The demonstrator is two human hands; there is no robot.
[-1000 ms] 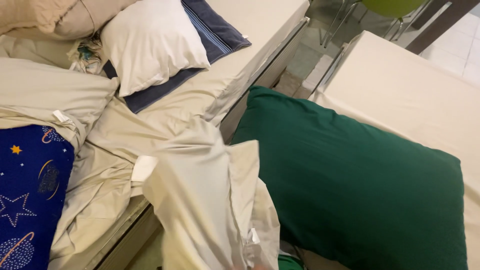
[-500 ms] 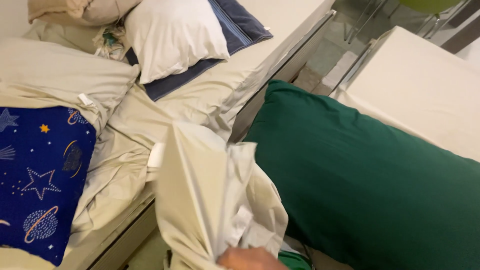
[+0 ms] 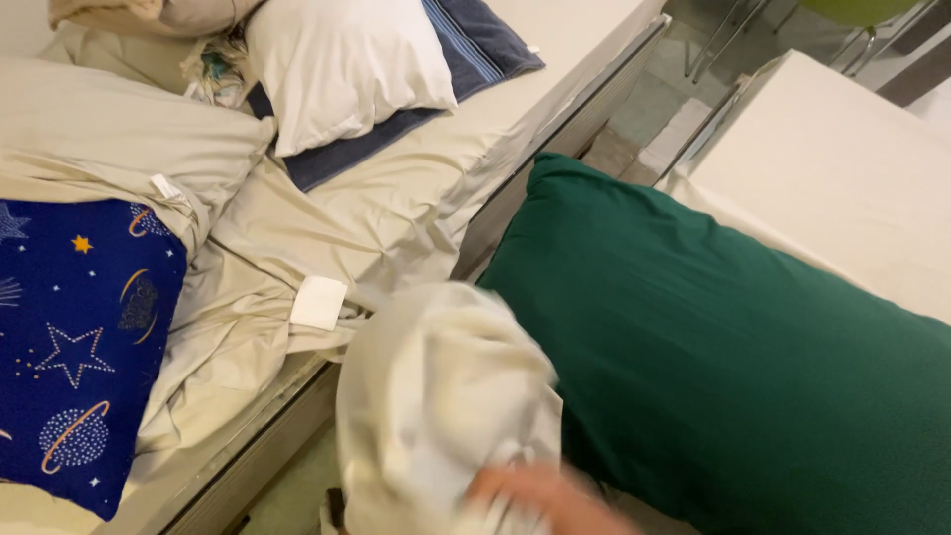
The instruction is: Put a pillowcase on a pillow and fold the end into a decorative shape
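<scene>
A bunched beige pillowcase hangs at the bottom centre, over the gap between two beds. My right hand comes up from the bottom edge, blurred, and grips the cloth's lower folds. The cloth's right side touches a large dark green pillow lying on the right bed. My left hand is out of sight.
The left bed holds rumpled beige sheets with a white tag, a blue star-patterned pillow, a white pillow on a navy towel, and a beige pillow. A bare white mattress lies at the right. Chair legs stand on the floor beyond.
The pillowcase has been gathered from a long hanging drape into a rounder bundle. My hand has come further into view at the bottom, and the view has shifted slightly.
</scene>
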